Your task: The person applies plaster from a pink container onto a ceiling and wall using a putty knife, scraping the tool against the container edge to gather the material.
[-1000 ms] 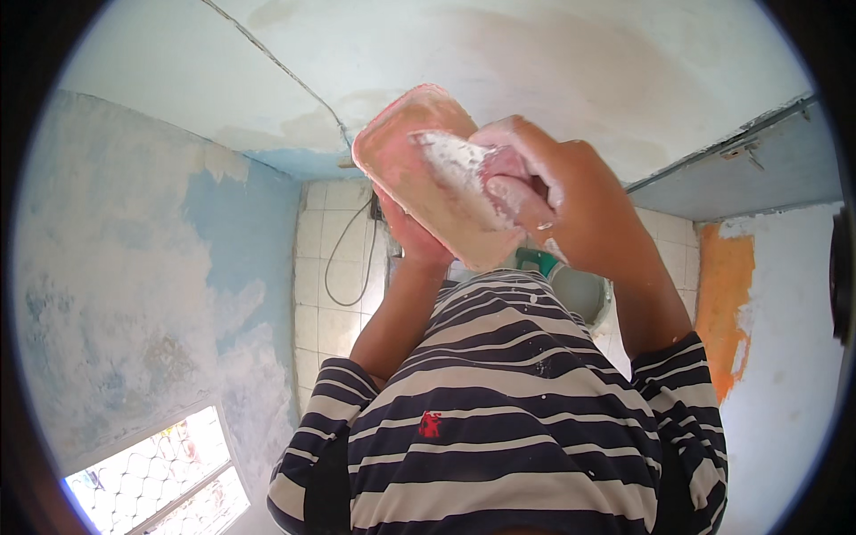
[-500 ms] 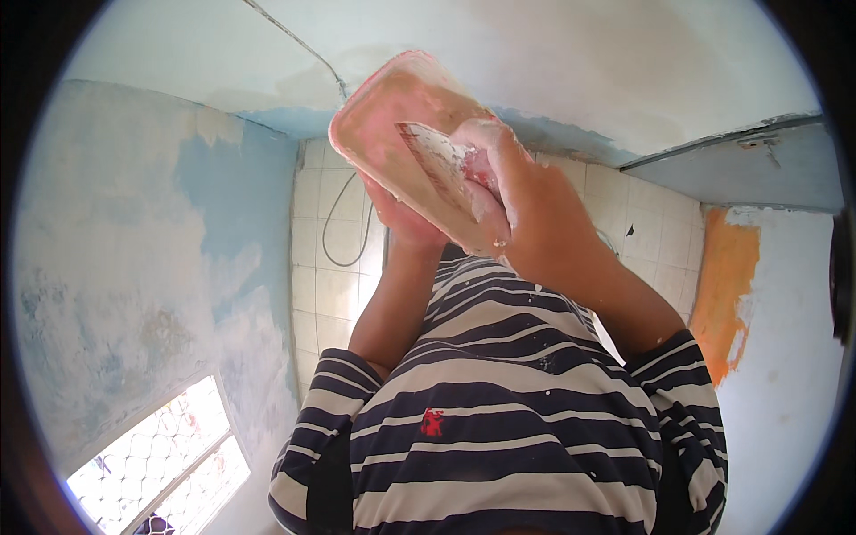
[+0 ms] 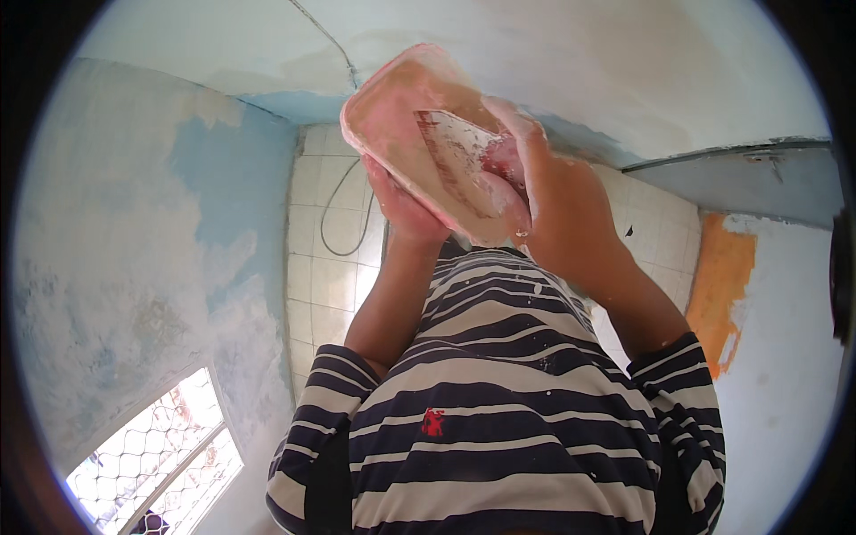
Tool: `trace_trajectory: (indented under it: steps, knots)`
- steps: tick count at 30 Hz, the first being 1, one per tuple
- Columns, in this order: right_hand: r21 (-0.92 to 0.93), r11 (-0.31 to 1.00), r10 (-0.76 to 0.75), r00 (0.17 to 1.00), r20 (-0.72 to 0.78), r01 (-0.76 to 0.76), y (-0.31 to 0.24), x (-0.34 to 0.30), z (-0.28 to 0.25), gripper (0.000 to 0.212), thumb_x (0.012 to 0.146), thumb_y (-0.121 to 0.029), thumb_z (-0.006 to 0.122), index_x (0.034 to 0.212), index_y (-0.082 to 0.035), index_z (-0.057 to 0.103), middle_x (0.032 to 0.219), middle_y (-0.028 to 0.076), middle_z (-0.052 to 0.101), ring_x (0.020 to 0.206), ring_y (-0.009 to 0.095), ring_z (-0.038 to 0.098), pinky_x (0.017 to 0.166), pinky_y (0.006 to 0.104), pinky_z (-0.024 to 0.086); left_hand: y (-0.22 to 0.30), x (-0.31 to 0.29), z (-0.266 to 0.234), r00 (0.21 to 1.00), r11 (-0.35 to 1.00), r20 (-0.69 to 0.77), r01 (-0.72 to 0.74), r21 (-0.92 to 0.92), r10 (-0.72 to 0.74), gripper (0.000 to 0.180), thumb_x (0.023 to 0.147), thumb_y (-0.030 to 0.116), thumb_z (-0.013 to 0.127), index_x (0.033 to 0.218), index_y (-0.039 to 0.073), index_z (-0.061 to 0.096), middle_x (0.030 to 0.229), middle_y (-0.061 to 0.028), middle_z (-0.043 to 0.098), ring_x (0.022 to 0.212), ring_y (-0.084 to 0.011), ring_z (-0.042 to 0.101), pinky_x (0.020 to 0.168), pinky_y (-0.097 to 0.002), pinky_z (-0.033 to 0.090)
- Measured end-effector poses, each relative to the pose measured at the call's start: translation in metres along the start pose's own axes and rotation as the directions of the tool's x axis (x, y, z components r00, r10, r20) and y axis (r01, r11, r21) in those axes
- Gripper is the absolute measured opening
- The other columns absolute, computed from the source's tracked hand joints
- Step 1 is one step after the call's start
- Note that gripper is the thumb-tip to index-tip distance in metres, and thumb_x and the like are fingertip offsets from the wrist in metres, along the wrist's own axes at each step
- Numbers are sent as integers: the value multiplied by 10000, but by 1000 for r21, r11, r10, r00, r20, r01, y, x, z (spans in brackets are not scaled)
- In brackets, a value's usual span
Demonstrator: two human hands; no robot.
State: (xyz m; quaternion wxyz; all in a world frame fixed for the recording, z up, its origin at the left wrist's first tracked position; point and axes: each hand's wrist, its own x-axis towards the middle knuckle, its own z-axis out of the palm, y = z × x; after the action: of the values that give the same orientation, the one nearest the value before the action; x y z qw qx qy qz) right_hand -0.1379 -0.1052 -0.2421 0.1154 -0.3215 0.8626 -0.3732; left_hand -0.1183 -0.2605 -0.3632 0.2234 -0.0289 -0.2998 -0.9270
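A shallow pink plastic tub with rounded corners is tilted up in front of my chest. Pale putty smears coat its inside. My left hand grips it from the left and below, its fingers partly hidden behind the tub. Closed round a putty knife, my right hand is at the tub's right side. The knife's wide, putty-streaked blade lies over the tub's inside, its broad edge toward the left. The handle is mostly covered by my fingers, which are white with putty.
Ahead stands a whitish wall with a thin cable running down it. On the left is a patchy blue-white wall with a grilled window. A hose loop lies on the tiled floor. An orange patch marks the right wall.
The tub and both hands have shifted slightly to the right in view. The blade has moved a little up and right with my right hand. Both grips stay the same.
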Motion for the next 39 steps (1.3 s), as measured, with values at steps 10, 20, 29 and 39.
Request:
trace_trajectory:
  steps: [10,20,29,39]
  knots:
    - [-14,994,-109,951,-289,110,-21,22,41,494,950,-191,611,1391,-49,440,931,161,706,852,357,672,742,447,509,37,11,-13,997,1000,-72,6,13,-5,607,1022,558,269,1420,122,412,1385,-89,492,1272,-259,496,1040,-424,434]
    - [6,983,-169,909,-381,186,-27,36,78,601,931,-93,574,1495,-37,372,983,168,702,888,338,657,834,429,456,54,16,-39,985,995,-153,74,-68,-83,633,1022,566,287,1464,122,373,1409,-98,480,1302,-267,479,1063,-433,422]
    - [-72,985,-169,941,-293,155,-53,53,92,630,920,-72,570,1512,-94,357,1211,187,645,778,399,569,833,460,483,77,31,-64,982,992,159,-89,-87,102,582,1035,513,273,1413,94,412,1361,-93,511,1236,-250,529,993,-415,472]
    - [-179,969,-212,947,-241,171,-79,57,78,688,910,-46,561,1545,-72,299,1035,242,673,903,404,602,822,445,508,89,44,-64,953,918,302,135,-372,-17,714,993,635,301,1497,130,331,1450,-105,449,1322,-284,464,1070,-454,424]
